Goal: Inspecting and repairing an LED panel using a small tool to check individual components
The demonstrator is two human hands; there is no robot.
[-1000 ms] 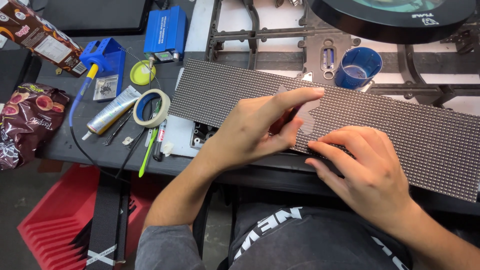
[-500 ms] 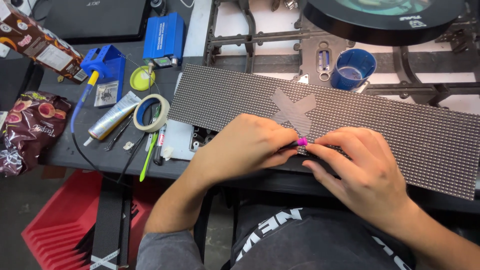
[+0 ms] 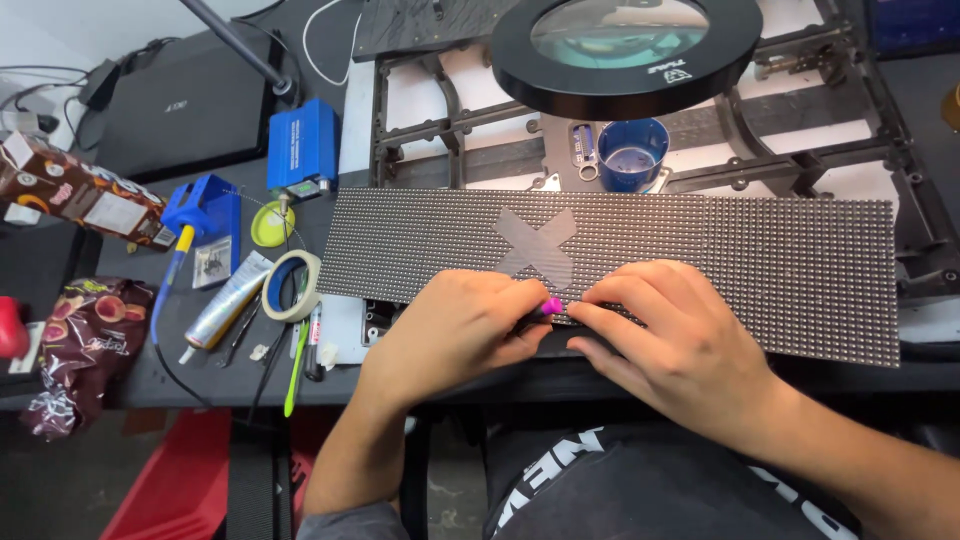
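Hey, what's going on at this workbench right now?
A person is bent over a long dotted grid panel lying across the bench. The left hand and right hand meet at the panel's near edge, pinching a small tool with a pink tip between them. Just above sits a taped X on the panel. A round magnifier lamp hangs overhead, and a roll of tape lies off to the left.

Panel: LED matrix panel (image 3: 700, 250) is lying across the bench, on the metal frame (image 3: 800, 160).
Behind it: cup (image 3: 632, 153) is sitting under the magnifier lamp (image 3: 625, 40).
Left of it: tape roll (image 3: 291, 285), tube (image 3: 225, 305), soldering iron stand (image 3: 205, 215) are lying near.
Near edge: left hand (image 3: 455, 330) and right hand (image 3: 670, 335) are meeting at a small tool (image 3: 550, 306).
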